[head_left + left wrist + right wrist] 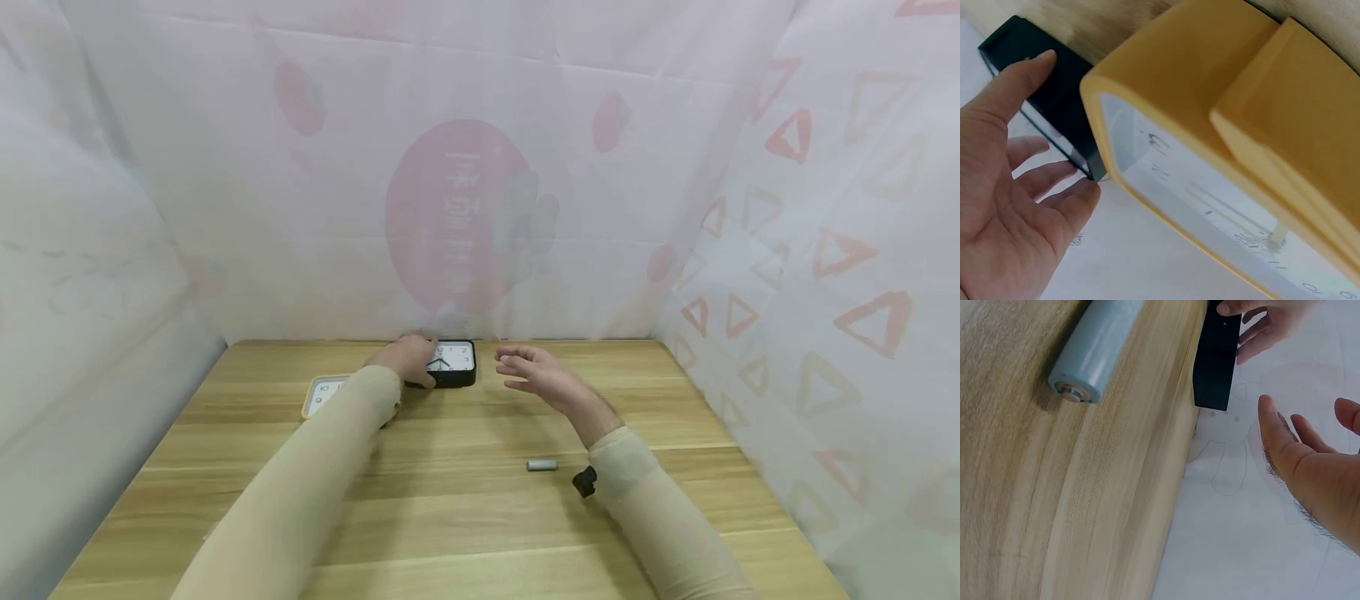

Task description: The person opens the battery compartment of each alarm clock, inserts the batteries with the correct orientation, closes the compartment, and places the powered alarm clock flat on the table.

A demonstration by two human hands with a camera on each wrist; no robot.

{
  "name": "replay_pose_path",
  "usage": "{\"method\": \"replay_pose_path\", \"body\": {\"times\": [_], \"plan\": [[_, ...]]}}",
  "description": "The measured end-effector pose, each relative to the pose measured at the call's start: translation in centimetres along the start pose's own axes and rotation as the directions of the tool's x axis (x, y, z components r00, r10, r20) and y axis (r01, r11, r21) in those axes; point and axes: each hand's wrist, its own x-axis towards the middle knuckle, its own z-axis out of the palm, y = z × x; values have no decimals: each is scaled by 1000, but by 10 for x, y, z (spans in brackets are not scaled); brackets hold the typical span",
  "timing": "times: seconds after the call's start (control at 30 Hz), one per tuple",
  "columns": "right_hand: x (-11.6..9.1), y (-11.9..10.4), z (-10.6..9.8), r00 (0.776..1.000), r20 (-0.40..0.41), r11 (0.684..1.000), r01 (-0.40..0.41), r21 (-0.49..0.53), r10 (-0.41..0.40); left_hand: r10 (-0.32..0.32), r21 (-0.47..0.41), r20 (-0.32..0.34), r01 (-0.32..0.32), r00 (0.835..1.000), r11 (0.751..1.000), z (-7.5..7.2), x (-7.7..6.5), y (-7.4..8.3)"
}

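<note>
At the back of the table stands a black square clock (459, 357) with a white dial. My left hand (408, 360) grips its left side, thumb along the front edge and fingers over the far side; the left wrist view shows this hand (1022, 187) around the black case (1063, 94). To the right of the clock, my right hand (546, 382) hovers with fingers spread and loosely bent, holding nothing. Partly hidden behind my left forearm is a yellow-framed clock (322, 393), large in the left wrist view.
A grey-blue cylindrical battery (542, 465) lies on the wooden table (465, 517) near my right wrist. Printed white cloth (337, 208) hangs behind the table and along both sides.
</note>
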Motion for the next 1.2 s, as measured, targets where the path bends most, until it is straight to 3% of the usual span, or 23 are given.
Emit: {"method": "replay_pose_path", "body": {"times": [0.2, 0.4, 0.77, 1.0, 1.2], "plan": [[0, 0, 5, 1000, 20, 998, 4, -64, -3, 42, -66, 9, -42, 999, 997, -7, -13, -6], [-3, 1, 10, 999, 29, 995, 20, -103, -17, 41, -169, -33, -46, 999, 985, -6, -28, -15], [-9, 4, 18, 998, 38, 987, 60, -150, -55, 74, -135, -112, -89, 991, 987, 3, -61, -29], [-13, 3, 23, 996, 53, 976, 79, -202, -69, 61, -203, -173, -97, 983, 974, 7, -86, -42], [-14, 3, 25, 995, 59, 968, 92, -234, -81, 69, -178, -207, -107, 976, 978, 7, -105, -52]]}}
